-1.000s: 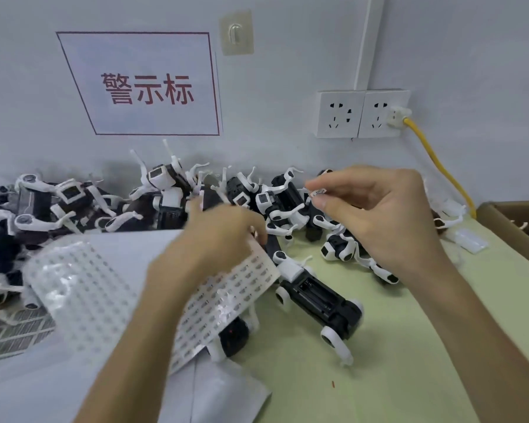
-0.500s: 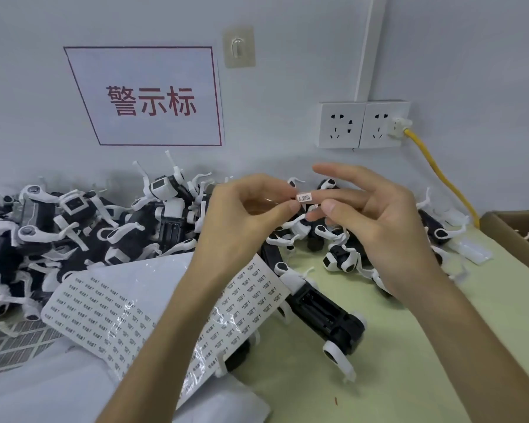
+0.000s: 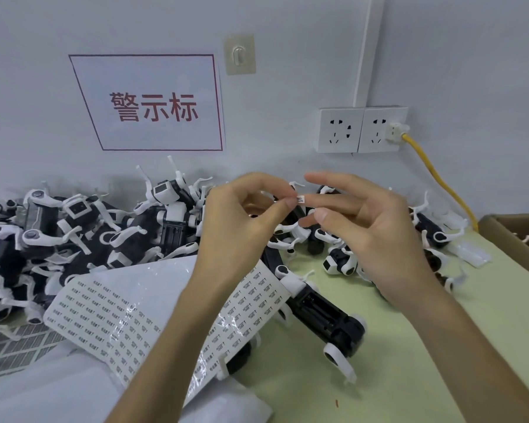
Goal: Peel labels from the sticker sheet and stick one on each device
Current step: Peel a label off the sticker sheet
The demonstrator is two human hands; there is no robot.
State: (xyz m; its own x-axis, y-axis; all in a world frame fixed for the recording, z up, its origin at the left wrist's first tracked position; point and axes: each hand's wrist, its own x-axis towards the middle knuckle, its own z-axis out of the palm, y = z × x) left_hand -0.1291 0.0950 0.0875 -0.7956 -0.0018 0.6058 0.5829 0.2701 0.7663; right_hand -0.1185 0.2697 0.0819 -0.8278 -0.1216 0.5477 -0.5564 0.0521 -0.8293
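label (image 3: pixel 300 199): pinched between thumb and forefinger tips of the left hand (image 3: pixel 242 221), held up above the table (image 3: pixel 385 389). the right hand (image 3: pixel 379 239) is held at 3 o'clock of the label, fingers loosely spread, nothing gripped; fingertip contact with the label cannot be told. the sticker sheet (image 3: pixel 104 315) is laid at 7 o'clock of the hands. one device (image 3: pixel 324 319) lies just beside its 3 o'clock edge. further devices (image 3: pixel 74 233) are piled at 9 o'clock.

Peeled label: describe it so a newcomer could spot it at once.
Below the wall sockets, the left hand and right hand meet above the device pile. The left pinches the label between them. Unlike the sheet's rows, it is single and airborne.
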